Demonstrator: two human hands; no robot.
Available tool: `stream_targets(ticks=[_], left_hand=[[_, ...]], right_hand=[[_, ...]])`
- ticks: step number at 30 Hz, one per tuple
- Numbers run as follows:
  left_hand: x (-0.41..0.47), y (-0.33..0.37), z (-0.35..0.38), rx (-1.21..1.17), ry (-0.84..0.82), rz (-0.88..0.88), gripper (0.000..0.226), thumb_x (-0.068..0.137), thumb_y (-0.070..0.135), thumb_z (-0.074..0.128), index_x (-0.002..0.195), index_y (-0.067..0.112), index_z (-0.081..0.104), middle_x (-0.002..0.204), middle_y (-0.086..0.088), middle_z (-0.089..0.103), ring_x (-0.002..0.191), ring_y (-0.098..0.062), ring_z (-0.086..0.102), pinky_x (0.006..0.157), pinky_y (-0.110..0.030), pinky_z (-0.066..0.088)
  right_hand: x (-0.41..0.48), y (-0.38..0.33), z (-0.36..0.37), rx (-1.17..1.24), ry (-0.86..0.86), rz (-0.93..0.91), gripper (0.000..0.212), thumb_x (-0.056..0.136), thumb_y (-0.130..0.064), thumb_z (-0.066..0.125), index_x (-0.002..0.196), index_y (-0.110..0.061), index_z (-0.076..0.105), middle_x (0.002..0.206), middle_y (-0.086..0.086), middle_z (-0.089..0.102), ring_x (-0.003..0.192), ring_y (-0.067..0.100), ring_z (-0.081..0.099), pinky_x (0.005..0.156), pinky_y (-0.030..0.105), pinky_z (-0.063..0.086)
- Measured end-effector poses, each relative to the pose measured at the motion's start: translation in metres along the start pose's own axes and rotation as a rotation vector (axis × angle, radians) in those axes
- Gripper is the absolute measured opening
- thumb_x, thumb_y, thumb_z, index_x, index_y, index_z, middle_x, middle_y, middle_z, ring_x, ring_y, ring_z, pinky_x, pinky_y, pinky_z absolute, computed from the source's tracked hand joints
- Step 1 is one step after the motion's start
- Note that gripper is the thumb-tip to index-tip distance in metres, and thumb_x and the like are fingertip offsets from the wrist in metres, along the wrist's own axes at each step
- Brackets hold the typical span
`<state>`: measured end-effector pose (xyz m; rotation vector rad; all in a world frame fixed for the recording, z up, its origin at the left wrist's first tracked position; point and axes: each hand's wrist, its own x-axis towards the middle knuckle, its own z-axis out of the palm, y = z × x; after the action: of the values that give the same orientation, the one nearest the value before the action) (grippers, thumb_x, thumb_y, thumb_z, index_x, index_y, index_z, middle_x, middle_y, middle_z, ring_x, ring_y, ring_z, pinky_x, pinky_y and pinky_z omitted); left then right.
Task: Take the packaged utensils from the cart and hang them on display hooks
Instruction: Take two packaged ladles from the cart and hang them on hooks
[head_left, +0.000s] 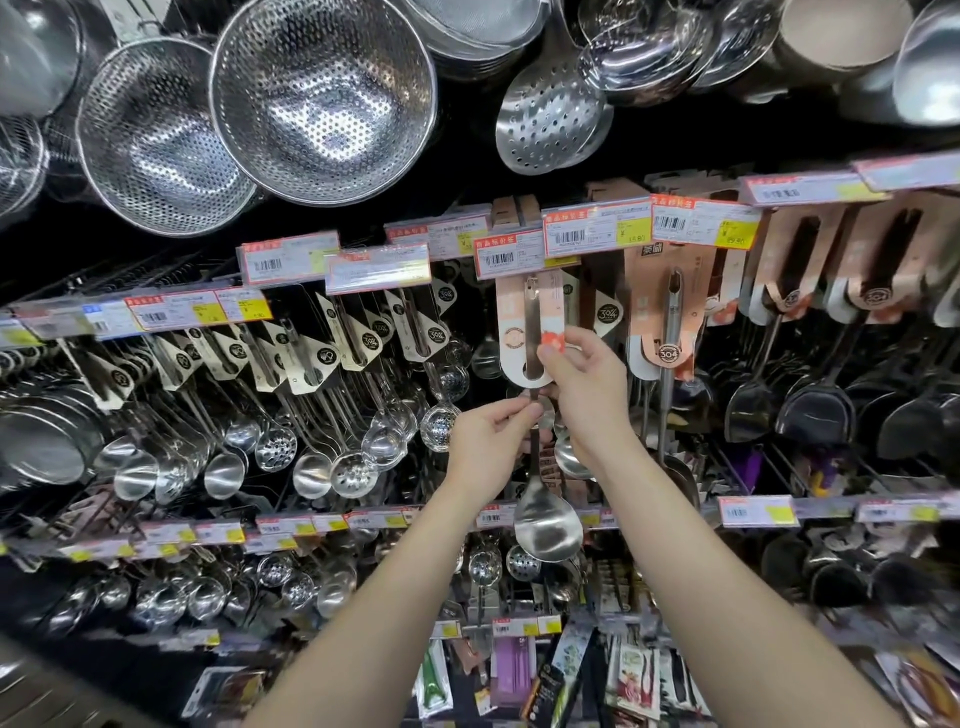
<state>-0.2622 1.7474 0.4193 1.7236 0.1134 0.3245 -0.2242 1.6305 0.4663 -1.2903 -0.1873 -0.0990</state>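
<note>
**While Hanging: Slip Risk**

While the fingers of our left hand (488, 447) pinch the spoon (545, 512) handle and those of our right hand (587, 384) pinch its card (511, 332) below the price tag (511, 254), we judge the card may miss the hidden hook, dropping the spoon.

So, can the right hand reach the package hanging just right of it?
Likely yes: that package hangs close beside the right hand, nothing before it. But the hand is busy pinching the spoon's card.
</note>
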Motion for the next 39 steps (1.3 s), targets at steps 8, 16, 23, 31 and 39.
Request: stream_targets(ticks=[8, 16, 23, 31, 39], left_hand=[[0.012, 0.000, 0.006, 0.014, 0.012, -0.025, 0.019, 0.101, 0.018, 0.064, 0.112, 0.012, 0.078, 0.090, -0.008, 0.081, 0.080, -0.015, 0.079, 0.077, -0.032, 0.061], [0.046, -0.009, 0.008, 0.166, 0.095, 0.015, 0.017, 0.095, 0.035, 0.066, 0.092, 0.043, 0.080, 0.083, -0.002, 0.080, 0.077, -0.019, 0.074, 0.087, -0.047, 0.062], [0.075, -0.008, 0.009, 0.234, 0.096, 0.010, 0.019, 0.097, 0.027, 0.064, 0.089, 0.031, 0.081, 0.062, 0.009, 0.070, 0.059, -0.010, 0.053, 0.064, -0.035, 0.046], [0.090, -0.003, 0.010, 0.312, 0.106, -0.012, 0.019, 0.100, 0.013, 0.061, 0.091, 0.017, 0.078, 0.075, -0.010, 0.071, 0.050, 0.002, 0.050, 0.048, -0.013, 0.039], [0.061, -0.001, -0.002, 0.436, 0.028, -0.017, 0.037, 0.100, 0.019, 0.063, 0.136, 0.015, 0.063, 0.117, -0.003, 0.073, 0.102, -0.014, 0.067, 0.095, -0.028, 0.051]], right_hand=[[0.017, 0.000, 0.004, -0.130, 0.023, -0.018, 0.013, 0.098, -0.019, 0.062, 0.099, -0.031, 0.064, 0.082, 0.004, 0.078, 0.067, 0.023, 0.055, 0.062, 0.040, 0.050], [0.052, 0.018, 0.016, -0.322, 0.100, -0.036, 0.009, 0.090, -0.039, 0.059, 0.081, -0.039, 0.061, 0.082, 0.004, 0.076, 0.077, 0.032, 0.071, 0.079, 0.054, 0.059], [0.065, 0.021, 0.027, -0.413, 0.202, -0.041, 0.026, 0.101, -0.033, 0.058, 0.121, -0.021, 0.070, 0.092, -0.004, 0.069, 0.085, 0.017, 0.059, 0.071, 0.024, 0.034], [0.068, 0.015, 0.037, -0.604, 0.222, 0.029, 0.026, 0.101, -0.020, 0.055, 0.120, -0.010, 0.069, 0.109, 0.017, 0.074, 0.108, 0.038, 0.065, 0.081, 0.035, 0.045], [0.033, 0.022, 0.027, -0.624, 0.169, 0.109, 0.039, 0.095, -0.006, 0.053, 0.133, -0.011, 0.064, 0.130, 0.009, 0.069, 0.127, 0.027, 0.060, 0.106, 0.031, 0.043]])
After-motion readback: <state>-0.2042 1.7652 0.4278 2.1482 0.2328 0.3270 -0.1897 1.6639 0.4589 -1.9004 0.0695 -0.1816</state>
